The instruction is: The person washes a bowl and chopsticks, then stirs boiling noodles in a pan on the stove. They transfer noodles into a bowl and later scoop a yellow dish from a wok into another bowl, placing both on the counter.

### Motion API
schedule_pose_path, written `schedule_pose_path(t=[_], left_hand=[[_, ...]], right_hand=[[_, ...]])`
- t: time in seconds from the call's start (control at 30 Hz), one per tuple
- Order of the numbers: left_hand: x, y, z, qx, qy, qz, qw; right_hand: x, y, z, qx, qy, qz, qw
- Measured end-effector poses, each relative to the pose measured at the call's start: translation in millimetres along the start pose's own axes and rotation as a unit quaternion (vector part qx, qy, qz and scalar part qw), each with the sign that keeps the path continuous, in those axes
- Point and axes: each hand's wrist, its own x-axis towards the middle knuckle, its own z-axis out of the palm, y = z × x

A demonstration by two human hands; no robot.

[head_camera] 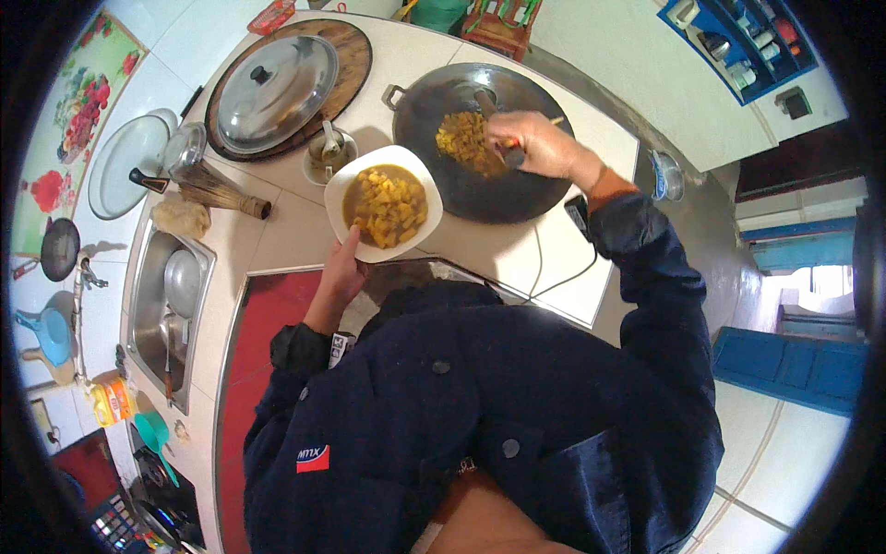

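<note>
My left hand (344, 270) grips the near rim of a white bowl (335, 201), thumb over the edge. Yellow-brown stewed chunks (391, 204) in sauce fill much of the bowl, held just left of a large dark wok (477, 201). My right hand (529, 142) is over the wok's right half, closed around the handle of a cooking utensil (486, 102); which kind it is, I cannot tell. Below that hand, more of the yellow chunks (460, 138) lie in the bottom of the wok, partly covered by my fingers.
Behind the bowl stand a small cup with a spoon (332, 145) and a domed metal lid (277, 97) on a round wooden board (353, 62). Leftward are a bamboo brush (228, 197) and a steel sink (149, 332). A black cable (540, 263) crosses the counter's near right.
</note>
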Motion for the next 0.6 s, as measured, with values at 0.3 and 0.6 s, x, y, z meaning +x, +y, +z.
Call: schedule_pose_path(t=[0.3,0.6], left_hand=[[-5.9,9.3,10.8,0.022,0.054,-0.019,0.998],[-7.1,10.7,28.6,0.021,-0.009,0.030,0.999]], right_hand=[[-72.6,-22.9,26.2,0.039,-0.031,0.047,0.998],[-87.4,-19.3,67.0,-0.067,0.025,0.011,0.997]])
